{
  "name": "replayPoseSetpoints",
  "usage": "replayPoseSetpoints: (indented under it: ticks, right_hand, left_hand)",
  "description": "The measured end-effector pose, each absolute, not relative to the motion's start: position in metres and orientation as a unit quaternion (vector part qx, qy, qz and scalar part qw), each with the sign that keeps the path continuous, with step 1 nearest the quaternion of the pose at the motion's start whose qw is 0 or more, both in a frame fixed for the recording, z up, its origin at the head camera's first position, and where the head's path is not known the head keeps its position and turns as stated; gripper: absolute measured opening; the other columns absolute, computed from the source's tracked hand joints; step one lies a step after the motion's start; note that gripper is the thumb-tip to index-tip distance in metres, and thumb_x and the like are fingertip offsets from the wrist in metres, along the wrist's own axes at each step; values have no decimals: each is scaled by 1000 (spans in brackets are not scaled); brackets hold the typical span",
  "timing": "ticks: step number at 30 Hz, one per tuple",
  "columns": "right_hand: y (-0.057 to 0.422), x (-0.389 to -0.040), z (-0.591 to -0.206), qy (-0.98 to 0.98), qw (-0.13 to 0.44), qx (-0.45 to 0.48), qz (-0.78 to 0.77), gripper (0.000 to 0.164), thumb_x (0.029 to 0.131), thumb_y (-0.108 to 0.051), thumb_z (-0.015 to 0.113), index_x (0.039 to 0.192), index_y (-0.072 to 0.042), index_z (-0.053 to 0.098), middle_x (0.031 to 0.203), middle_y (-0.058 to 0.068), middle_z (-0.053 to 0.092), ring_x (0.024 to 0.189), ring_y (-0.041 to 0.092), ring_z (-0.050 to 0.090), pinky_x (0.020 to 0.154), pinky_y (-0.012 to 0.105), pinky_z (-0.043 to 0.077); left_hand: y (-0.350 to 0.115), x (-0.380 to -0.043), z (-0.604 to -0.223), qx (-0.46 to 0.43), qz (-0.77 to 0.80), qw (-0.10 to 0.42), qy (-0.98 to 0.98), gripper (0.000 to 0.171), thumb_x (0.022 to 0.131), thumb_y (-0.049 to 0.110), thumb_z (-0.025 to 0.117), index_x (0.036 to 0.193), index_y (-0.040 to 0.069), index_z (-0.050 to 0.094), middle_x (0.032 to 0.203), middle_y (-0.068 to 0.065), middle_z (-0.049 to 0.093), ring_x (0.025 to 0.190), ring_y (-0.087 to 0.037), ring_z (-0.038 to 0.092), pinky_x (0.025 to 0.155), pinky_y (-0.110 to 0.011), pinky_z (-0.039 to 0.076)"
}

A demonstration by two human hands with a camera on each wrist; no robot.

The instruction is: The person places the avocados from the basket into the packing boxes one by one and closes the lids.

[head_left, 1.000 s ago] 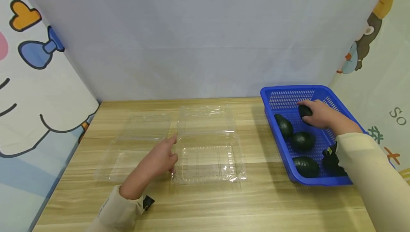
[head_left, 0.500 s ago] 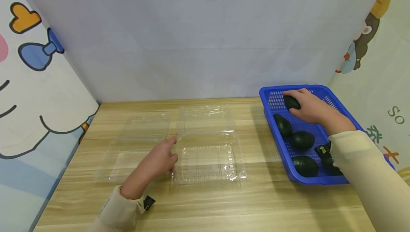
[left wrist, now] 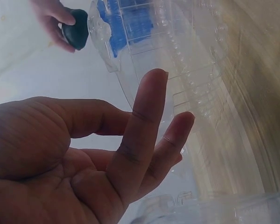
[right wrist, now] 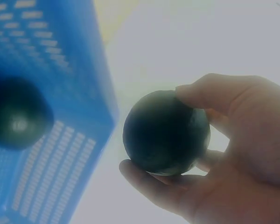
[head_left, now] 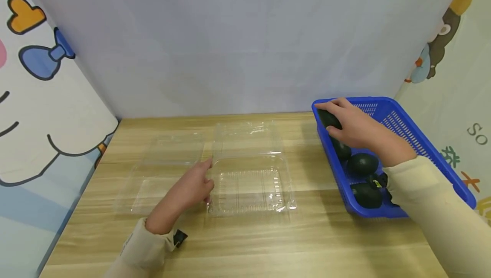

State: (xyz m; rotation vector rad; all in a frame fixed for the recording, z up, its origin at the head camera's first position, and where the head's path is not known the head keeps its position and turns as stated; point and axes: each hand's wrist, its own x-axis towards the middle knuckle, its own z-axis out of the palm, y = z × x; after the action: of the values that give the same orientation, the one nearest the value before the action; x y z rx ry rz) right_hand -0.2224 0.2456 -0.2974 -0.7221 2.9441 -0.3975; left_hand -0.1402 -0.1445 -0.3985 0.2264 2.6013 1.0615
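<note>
My right hand (head_left: 354,126) grips a dark green avocado (head_left: 328,119) between thumb and fingers, above the left rim of the blue slotted basket (head_left: 406,128). The right wrist view shows thumb and fingers around the avocado (right wrist: 165,133) from opposite sides. Several more avocados lie in the basket, one of them at its front left (head_left: 366,195). My left hand (head_left: 193,186) is beside the left edge of a clear plastic clamshell box (head_left: 249,192), which lies with its lid folded back. In the left wrist view its fingers (left wrist: 144,107) are loosely extended, holding nothing; contact with the box is unclear.
A second clear clamshell box (head_left: 174,150) lies open to the left, partly behind my left forearm. Both boxes rest on a wood-grain table (head_left: 268,248). A pale cloth backdrop (head_left: 245,47) stands behind, with printed cloths at both sides.
My right hand has carried the avocado left, from inside the basket to above its left rim. The left hand stays in place.
</note>
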Motion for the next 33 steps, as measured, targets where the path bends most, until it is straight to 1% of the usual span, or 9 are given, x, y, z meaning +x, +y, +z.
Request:
replayPoseSetpoints:
  ticks: [1,3,7,12,15,19,23,27,33]
  right_hand:
    - [243,-222,-298,961,42,-239,-129,60,95,-10,55,150,-16,32,145,24,26,110,40,50,76,48,46]
    - [237,-220,-299,960,42,-245,-132,60,95,-11,55,150,-17,33,145,23,27,107,39,52,73,45,46]
    - [228,-215,-301,957,38,-256,-134,59,94,-9,56,149,-16,35,146,22,27,115,42,48,79,49,47]
    - [216,-211,-304,951,29,-275,-136,60,93,-8,58,148,-15,36,146,22,28,124,43,41,87,53,44]
    - [208,-209,-307,948,27,-286,-136,59,93,-8,58,148,-16,37,145,21,30,123,42,42,89,53,44]
    - [197,-205,-310,943,29,-303,-134,58,94,-8,58,147,-15,38,144,20,32,118,41,46,91,54,43]
    - [187,-201,-312,939,36,-314,-136,58,94,-8,58,148,-15,38,146,21,30,119,42,45,91,55,42]
    - [177,-196,-315,934,33,-327,-138,59,93,-8,60,148,-16,38,145,20,32,119,42,45,88,51,45]
    - [164,-190,-323,931,42,-337,-134,59,93,-11,60,148,-18,38,145,18,33,119,39,46,87,48,47]
  left_hand:
    - [-145,-141,-399,79,371,161,911,66,92,-1,48,151,-2,19,121,-22,48,55,-21,62,46,-30,41]
    - [-145,-141,-399,79,372,161,911,66,92,-1,48,151,-2,18,129,-23,45,55,-21,63,46,-30,41]
    - [-144,-142,-398,84,371,161,911,66,92,-1,48,151,-3,18,142,-25,36,54,-19,62,46,-29,41]
    - [-143,-141,-396,85,371,160,911,65,92,-2,48,150,-4,18,134,-26,42,55,-20,62,47,-30,41]
    - [-143,-141,-396,83,369,161,912,66,92,-1,48,151,-3,18,135,-25,41,55,-20,62,47,-29,42]
    - [-142,-141,-396,81,368,162,912,66,93,-1,48,151,-2,17,143,-24,36,55,-19,62,47,-29,42]
    - [-143,-141,-395,78,367,163,913,67,93,0,48,152,-1,16,145,-22,35,54,-17,61,45,-29,41]
    - [-142,-141,-395,80,362,160,915,66,93,0,48,152,-1,16,135,-22,44,54,-17,61,45,-28,40]
    - [-141,-142,-396,81,362,156,916,67,92,-1,48,151,-2,18,130,-22,48,54,-17,61,46,-29,41]
